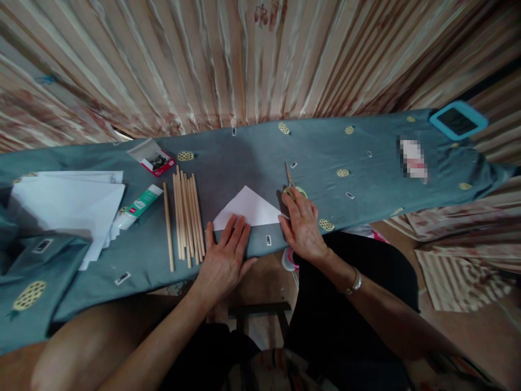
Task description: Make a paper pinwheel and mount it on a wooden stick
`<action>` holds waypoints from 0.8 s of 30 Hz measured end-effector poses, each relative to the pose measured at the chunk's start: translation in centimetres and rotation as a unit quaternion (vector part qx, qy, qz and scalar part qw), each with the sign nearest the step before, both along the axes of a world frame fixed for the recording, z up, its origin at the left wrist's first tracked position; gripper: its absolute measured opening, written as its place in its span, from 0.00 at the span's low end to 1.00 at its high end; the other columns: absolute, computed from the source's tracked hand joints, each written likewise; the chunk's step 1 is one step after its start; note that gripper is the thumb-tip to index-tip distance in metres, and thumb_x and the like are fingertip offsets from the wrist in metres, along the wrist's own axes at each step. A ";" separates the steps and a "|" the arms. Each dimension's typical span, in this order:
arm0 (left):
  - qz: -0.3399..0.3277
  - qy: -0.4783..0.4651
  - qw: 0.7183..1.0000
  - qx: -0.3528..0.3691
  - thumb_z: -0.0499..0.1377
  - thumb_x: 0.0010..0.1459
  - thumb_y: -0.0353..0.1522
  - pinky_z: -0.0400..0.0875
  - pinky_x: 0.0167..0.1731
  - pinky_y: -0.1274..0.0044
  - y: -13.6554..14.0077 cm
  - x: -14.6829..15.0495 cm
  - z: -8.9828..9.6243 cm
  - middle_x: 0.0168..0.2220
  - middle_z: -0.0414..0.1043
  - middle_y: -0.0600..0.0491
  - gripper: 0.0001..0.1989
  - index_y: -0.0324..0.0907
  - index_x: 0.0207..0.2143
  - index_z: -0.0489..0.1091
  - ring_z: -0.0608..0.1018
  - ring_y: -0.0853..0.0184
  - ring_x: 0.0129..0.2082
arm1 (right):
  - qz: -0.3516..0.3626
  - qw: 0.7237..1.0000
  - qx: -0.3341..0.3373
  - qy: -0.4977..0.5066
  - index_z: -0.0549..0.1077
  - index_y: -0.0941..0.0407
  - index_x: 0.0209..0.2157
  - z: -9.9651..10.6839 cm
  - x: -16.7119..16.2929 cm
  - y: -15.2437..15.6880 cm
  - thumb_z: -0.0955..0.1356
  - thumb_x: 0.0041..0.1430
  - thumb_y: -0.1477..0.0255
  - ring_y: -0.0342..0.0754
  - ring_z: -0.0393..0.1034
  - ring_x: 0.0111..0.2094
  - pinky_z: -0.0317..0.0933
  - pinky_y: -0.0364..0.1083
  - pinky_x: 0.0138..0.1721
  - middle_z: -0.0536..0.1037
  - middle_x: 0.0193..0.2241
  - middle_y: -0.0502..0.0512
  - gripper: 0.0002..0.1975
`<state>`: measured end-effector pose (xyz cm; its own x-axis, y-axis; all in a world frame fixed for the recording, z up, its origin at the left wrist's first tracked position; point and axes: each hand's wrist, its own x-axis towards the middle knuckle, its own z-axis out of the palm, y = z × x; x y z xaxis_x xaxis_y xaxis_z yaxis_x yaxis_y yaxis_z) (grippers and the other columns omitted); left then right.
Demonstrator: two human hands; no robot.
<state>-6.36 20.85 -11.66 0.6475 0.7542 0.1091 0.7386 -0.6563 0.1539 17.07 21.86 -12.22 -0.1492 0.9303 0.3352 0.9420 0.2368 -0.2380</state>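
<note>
A white sheet of paper point(247, 209), folded to a triangle, lies on the cloth-covered table with its point away from me. My left hand point(223, 255) rests palm down, fingers spread, their tips on the paper's near left edge. At the paper's right corner is the thumb of my right hand point(303, 228). The fingers of that hand reach forward over the green handles of a pair of scissors point(289, 175), touching them, thumb held apart. The scissors lie with their blades pointing away from me. Part of the handles is hidden under the fingers.
Left of the paper lie several wooden sticks point(185, 217), a green and white tube point(140, 206), an opened red box point(157, 162) with dark contents, and a stack of white paper point(69, 203). A blue-framed device point(459, 120) sits far right. Curtains point(244, 65) hang behind the table.
</note>
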 end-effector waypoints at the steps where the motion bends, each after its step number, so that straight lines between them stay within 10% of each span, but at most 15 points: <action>1: 0.002 -0.001 1.000 0.000 0.48 0.68 0.44 0.44 0.63 0.41 0.0 0.0 0.0 0.66 0.57 0.36 0.30 0.31 0.63 0.60 0.59 0.46 0.67 | -0.004 1.000 -0.002 0.002 0.55 0.62 0.65 0.0 0.3 -0.1 0.59 0.68 0.68 0.59 0.52 0.67 0.51 0.60 0.62 0.59 0.66 0.71 0.27; 17: 0.005 0.009 1.000 -0.017 0.49 0.68 0.44 0.41 0.63 0.41 0.0 0.0 0.0 0.67 0.55 0.37 0.30 0.33 0.64 0.59 0.57 0.47 0.68 | -0.009 1.000 0.008 0.009 0.57 0.62 0.65 0.7 0.8 -0.6 0.58 0.64 0.77 0.62 0.52 0.67 0.53 0.64 0.62 0.58 0.66 0.72 0.28; 24: 0.007 0.007 1.000 -0.008 0.48 0.68 0.44 0.41 0.63 0.41 0.0 0.1 -0.2 0.67 0.55 0.37 0.31 0.32 0.65 0.57 0.57 0.47 0.69 | 0.199 0.980 -0.014 -0.016 0.67 0.63 0.59 1.1 -3.0 -0.8 0.59 0.64 0.79 0.57 0.63 0.58 0.61 0.56 0.60 0.71 0.57 0.66 0.23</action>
<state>-6.25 20.86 -11.88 0.6378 0.7652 0.0872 0.7503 -0.6429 0.1543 14.10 21.06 -11.15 -0.5119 0.8051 0.2996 0.7837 0.5805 -0.2209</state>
